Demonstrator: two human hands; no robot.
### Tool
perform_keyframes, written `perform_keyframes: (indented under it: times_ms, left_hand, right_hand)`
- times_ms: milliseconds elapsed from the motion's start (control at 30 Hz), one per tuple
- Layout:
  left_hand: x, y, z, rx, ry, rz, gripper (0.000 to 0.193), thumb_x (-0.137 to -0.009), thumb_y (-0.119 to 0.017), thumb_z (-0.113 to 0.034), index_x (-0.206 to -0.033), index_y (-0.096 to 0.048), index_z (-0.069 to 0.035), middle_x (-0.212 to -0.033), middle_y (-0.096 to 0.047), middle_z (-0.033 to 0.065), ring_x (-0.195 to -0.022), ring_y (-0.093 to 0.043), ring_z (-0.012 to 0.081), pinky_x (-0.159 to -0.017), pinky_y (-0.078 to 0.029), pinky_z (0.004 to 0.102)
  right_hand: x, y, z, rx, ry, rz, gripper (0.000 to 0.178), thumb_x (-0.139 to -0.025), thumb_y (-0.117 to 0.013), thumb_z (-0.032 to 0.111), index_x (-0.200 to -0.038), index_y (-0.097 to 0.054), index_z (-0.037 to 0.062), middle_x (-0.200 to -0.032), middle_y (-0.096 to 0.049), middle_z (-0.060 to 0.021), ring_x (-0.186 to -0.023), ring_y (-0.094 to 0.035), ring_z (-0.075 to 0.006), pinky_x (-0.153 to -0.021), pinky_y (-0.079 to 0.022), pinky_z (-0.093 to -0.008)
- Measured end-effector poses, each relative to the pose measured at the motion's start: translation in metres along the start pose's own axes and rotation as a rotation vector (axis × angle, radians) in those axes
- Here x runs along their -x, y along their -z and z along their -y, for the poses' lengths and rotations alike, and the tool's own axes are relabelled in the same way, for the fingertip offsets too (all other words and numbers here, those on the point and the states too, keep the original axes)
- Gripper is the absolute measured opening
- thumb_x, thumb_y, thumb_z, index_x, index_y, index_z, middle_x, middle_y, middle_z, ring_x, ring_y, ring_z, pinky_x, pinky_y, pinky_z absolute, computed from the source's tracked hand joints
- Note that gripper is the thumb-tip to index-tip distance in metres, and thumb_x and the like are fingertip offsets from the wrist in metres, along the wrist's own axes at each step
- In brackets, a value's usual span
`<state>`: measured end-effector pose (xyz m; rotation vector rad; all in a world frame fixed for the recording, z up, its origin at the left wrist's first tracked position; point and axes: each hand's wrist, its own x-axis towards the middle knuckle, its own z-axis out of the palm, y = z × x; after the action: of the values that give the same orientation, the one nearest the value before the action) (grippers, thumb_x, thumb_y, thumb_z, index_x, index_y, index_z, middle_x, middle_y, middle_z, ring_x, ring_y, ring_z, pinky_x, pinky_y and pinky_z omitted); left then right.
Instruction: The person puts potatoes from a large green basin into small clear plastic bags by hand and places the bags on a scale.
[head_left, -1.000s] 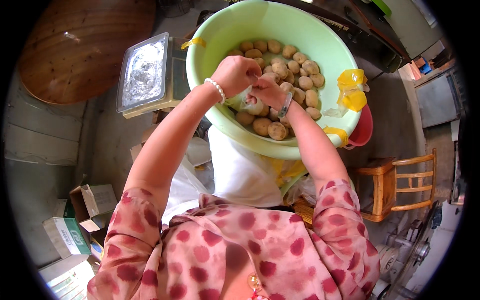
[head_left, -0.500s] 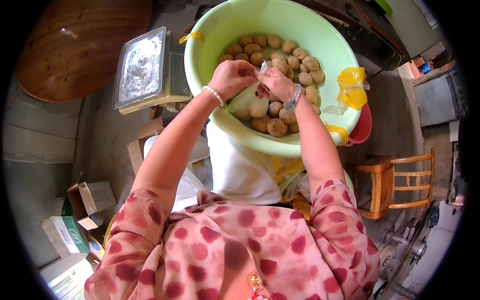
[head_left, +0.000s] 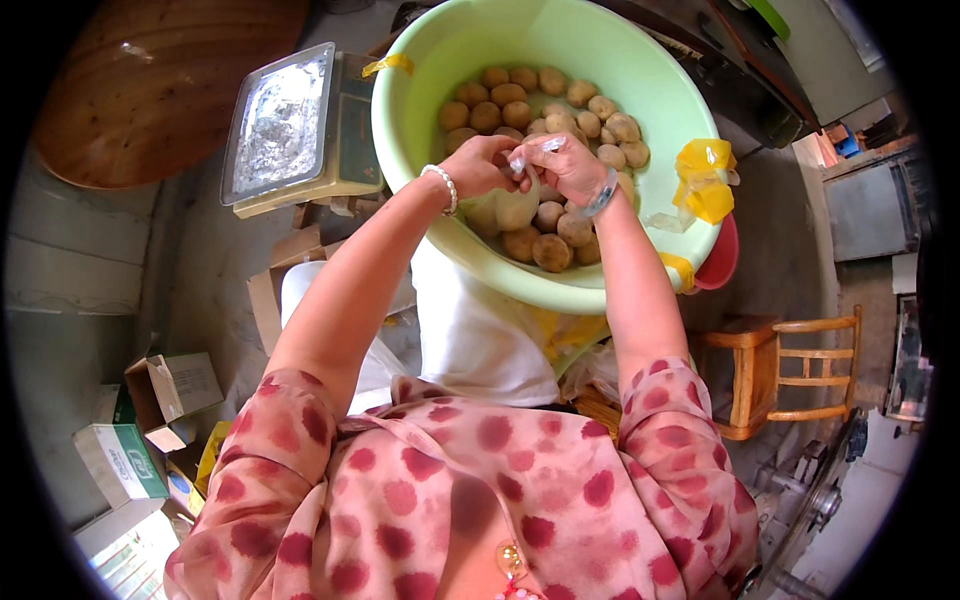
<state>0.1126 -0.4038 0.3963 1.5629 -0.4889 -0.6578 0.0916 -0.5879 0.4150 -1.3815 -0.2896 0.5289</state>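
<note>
A thin, translucent plastic bag (head_left: 516, 208), rounded by the lumps inside, sits at the near-left side of a pale green tub (head_left: 655, 85), just below the person's hands. The left hand (head_left: 482, 166) and right hand (head_left: 572, 170) meet at its crumpled neck — both with fingers pinched on the film. The step in hand looks like closing the bag's top; the next move would seem to call for a firm fingertip hold, since such flimsy film could slip or tear. Around the bag lie loose potatoes (head_left: 552, 253), round to oval, their brown skins dull and mottled. Yellow tape (head_left: 388, 64) wraps the tub's smooth plastic rim. Beyond it stand a scale (head_left: 280, 125) with a shiny, wrinkled top — and, to the right, a slatted wooden chair (head_left: 745, 370).
</note>
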Motion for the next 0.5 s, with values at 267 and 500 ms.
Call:
perform_keyframes:
  times_ms: [267, 500]
  left_hand:
    - [0.002, 0.008, -0.015, 0.138, 0.202, -0.149, 0.030, -0.077, -0.052, 0.001, -0.107, -0.056, 0.004, -0.080, -0.064, 0.0094, -0.067, -0.061, 0.0154, -0.063, -0.047, 0.0237]
    - [0.004, 0.006, -0.009, 0.014, 0.210, -0.089, 0.026, -0.077, -0.055, -0.004, -0.102, -0.060, 0.002, -0.084, -0.065, 0.0097, -0.066, -0.063, 0.0158, -0.053, -0.047, 0.0221]
  right_hand:
    - [-0.012, -0.001, -0.016, 0.412, 0.173, -0.228, 0.005, -0.074, -0.066, 0.000, -0.080, -0.066, -0.0006, -0.076, -0.065, -0.0065, -0.067, -0.061, -0.0147, -0.062, -0.048, -0.0271]
    - [-0.017, -0.012, -0.024, 0.919, 0.546, -0.400, 0.011, -0.070, -0.066, -0.001, -0.078, -0.066, 0.0056, -0.072, -0.062, -0.0091, -0.066, -0.061, -0.0188, -0.058, -0.048, -0.0284]
